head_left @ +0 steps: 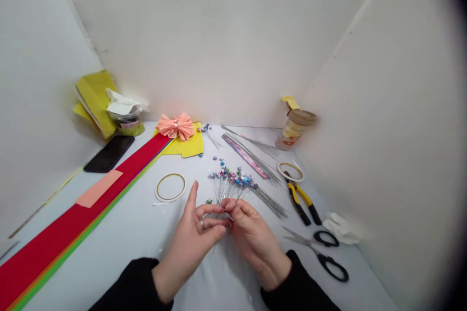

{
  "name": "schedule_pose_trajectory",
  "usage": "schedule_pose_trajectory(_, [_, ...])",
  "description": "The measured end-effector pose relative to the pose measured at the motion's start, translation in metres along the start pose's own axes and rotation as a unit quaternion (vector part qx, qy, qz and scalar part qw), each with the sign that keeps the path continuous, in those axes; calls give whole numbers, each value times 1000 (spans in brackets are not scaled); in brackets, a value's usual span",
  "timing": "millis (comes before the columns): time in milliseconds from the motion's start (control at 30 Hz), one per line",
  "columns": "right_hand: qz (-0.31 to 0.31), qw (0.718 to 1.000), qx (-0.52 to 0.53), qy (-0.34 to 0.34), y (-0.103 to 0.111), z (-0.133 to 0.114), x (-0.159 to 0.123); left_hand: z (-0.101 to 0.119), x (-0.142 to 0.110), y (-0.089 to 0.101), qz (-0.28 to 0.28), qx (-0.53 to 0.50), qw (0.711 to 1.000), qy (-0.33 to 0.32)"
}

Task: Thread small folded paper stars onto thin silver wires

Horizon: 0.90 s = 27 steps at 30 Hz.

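Observation:
My left hand [189,238] is closed around thin wire stems, its index finger pointing up and away and a ring on one finger. Against its fingertips, my right hand [255,240] pinches wire with thumb and fingers. Shiny blue, pink and green folded paper stars [242,180] top the wires just beyond both hands. Which stems each hand grips is partly hidden by the fingers. Loose grey wires [268,201] lie to the right of the stars. A roll of double-sided tape [170,187] rests left of the hands.
Scissors [317,250], yellow-black pliers [301,199] and a second tape roll [291,172] lie at right, near a cup [295,129]. Red paper [54,240] tops a stack along the left, with a pink paper flower [175,126] beyond. A phone [109,153] lies by the left wall.

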State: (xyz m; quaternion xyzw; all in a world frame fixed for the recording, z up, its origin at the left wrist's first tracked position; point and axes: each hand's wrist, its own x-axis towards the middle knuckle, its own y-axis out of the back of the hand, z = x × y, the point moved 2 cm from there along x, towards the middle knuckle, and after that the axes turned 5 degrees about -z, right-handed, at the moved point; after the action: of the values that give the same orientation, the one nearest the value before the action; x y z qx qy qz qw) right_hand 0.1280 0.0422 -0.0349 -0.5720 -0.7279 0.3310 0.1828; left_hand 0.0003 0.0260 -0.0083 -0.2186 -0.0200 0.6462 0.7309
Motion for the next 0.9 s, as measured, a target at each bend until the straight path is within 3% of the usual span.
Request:
schedule_pose_trajectory(100, [-19, 1000, -2, -9, -4, 2, -3, -1, 1, 1, 7, 4, 1000, -18])
schedule_pose_trajectory(200, [15, 999, -51, -5, -3, -2, -4, -2, 1, 2, 19, 16, 999, -23])
schedule_pose_trajectory(400, [110, 977, -128, 128, 6, -25, -5, 1, 0, 2, 10, 49, 999, -13])
schedule_pose_trajectory(900, [91, 968, -163, 169, 8, -32, -6, -8, 0, 5, -13, 86, 996, -22])
